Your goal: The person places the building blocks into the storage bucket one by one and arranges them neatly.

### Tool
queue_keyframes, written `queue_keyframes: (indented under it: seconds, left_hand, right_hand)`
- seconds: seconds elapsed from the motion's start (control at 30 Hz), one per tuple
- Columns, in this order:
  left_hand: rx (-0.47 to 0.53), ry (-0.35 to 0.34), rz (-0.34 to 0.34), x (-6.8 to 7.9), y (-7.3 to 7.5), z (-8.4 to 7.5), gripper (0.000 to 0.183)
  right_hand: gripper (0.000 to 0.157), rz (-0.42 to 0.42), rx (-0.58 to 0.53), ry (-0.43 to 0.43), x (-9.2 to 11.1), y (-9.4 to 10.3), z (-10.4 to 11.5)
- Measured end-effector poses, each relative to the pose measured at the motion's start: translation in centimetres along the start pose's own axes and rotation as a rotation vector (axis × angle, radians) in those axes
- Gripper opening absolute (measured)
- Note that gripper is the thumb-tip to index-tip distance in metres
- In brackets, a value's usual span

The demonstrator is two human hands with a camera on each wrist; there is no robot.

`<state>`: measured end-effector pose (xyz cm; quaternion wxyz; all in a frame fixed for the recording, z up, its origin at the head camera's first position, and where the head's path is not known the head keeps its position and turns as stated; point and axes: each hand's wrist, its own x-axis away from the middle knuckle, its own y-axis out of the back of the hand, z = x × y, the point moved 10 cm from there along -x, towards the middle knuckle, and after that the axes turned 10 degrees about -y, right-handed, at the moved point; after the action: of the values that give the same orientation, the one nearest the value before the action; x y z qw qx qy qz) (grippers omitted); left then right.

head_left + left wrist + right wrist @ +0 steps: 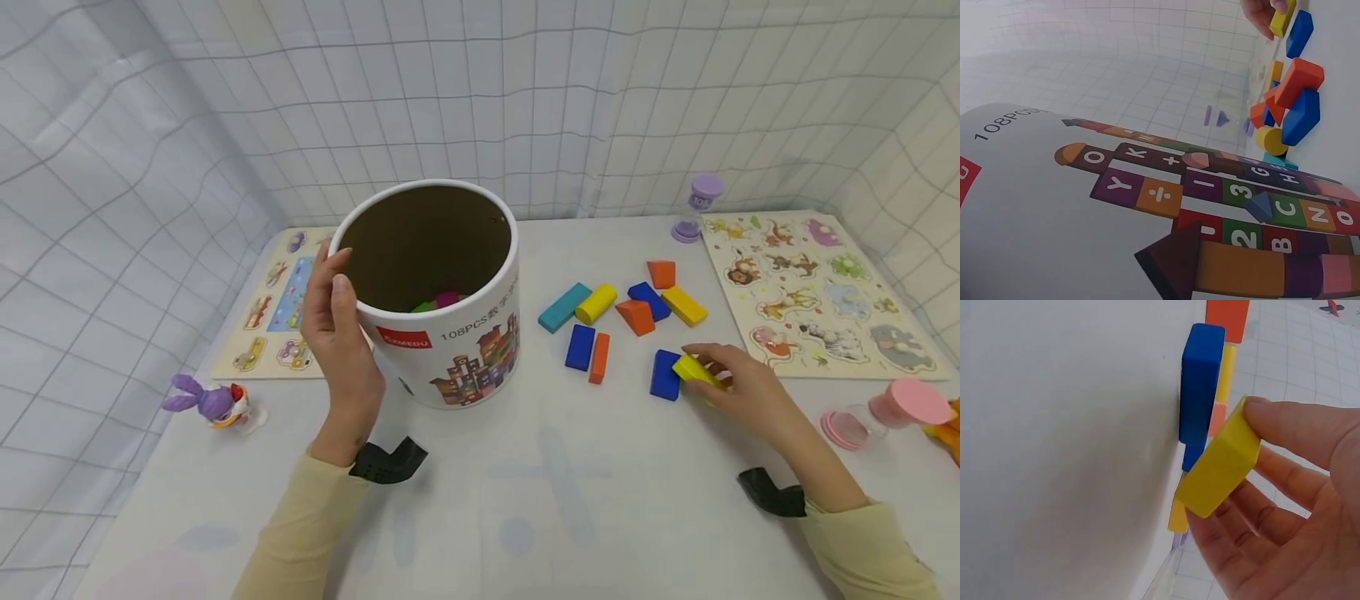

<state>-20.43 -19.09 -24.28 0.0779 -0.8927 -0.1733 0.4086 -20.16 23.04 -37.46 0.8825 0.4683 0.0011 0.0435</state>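
Observation:
A large white bucket printed with building pictures stands on the table, its dark mouth tipped toward me, with some green and pink blocks inside. At its left rim, my left hand grips the bucket, fingertips hooked over the edge. My right hand pinches a yellow block between thumb and fingers, tilted beside a blue block. Farther back lie a teal block, a yellow cylinder, another blue block, an orange block and orange wedges.
An animal puzzle board lies at the right, a vehicle puzzle board behind the bucket at left. A purple sand timer stands at the back, a pink one at the right. A purple rabbit figure is at the left.

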Motion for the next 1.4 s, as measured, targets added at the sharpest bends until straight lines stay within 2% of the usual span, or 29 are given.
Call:
queue_keyframes:
  seconds: [0.2, 0.43, 0.6, 0.77, 1.03, 1.23, 1.4]
  left_hand:
    - [0.009, -0.015, 0.017, 0.0, -0.4, -0.2, 0.031]
    - [-0.032, 0.010, 0.010, 0.1, -0.1, -0.5, 0.031]
    - [-0.027, 0.011, -0.003, 0.1, 0.0, -0.7, 0.030]
    - [-0.014, 0.006, -0.011, 0.1, 0.1, -0.5, 0.030]
    - [-0.032, 0.015, 0.006, 0.1, 0.0, -0.2, 0.030]
    - [-0.043, 0.006, 0.008, 0.1, -0.1, -0.3, 0.030]
    - [-0.026, -0.003, -0.003, 0.0, 0.2, 0.2, 0.030]
  right_hand:
    - [0.044, -0.025, -0.037, 0.035, -0.1, -0.4, 1.3]
    - [0.045, -0.011, -0.057, 0.044, -0.2, -1.0, 2.5]
    - [0.044, -0.002, -0.097, 0.087, -0.4, -1.0, 3.8]
    - [0.042, 0.010, -0.177, 0.153, -0.6, -0.7, 6.7]
    - [0.040, 0.044, -0.296, 0.261, -0.7, -0.3, 13.1]
    - [0.040, 0.046, -0.307, 0.321, -1.1, 0.2, 17.3]
    - [0.042, 0.043, -0.289, 0.365, -1.6, -0.1, 19.8]
